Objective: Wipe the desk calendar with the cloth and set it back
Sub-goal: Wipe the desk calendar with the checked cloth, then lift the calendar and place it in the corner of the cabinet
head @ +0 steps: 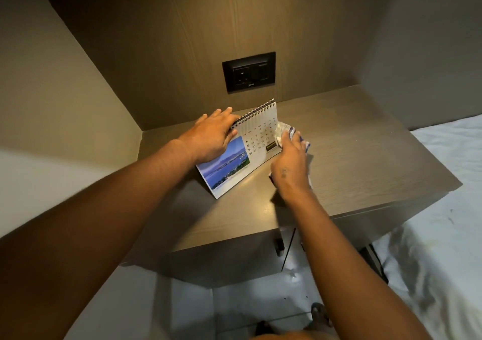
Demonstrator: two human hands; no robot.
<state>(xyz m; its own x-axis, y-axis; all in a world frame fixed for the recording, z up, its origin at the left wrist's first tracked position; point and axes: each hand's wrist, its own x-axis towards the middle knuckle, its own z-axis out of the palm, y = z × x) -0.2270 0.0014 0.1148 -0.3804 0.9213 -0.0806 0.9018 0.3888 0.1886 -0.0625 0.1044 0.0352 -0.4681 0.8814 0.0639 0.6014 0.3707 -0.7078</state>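
A spiral-bound desk calendar (pixel 257 141) with a blue lake photo and a date grid stands tilted on the brown desk top (pixel 352 151). My left hand (pixel 211 137) lies over its upper left part, fingers on the spiral edge, holding it steady. My right hand (pixel 289 165) grips a white cloth with blue stripes (pixel 285 131), which is pressed against the calendar's right edge. Part of the cloth is hidden under my palm.
A black socket plate (pixel 249 72) is set in the wood back wall above the calendar. A grey wall closes the left side. A bed with a white sheet (pixel 443 235) lies to the right. Pale floor tiles (pixel 234 305) show below the desk's front edge.
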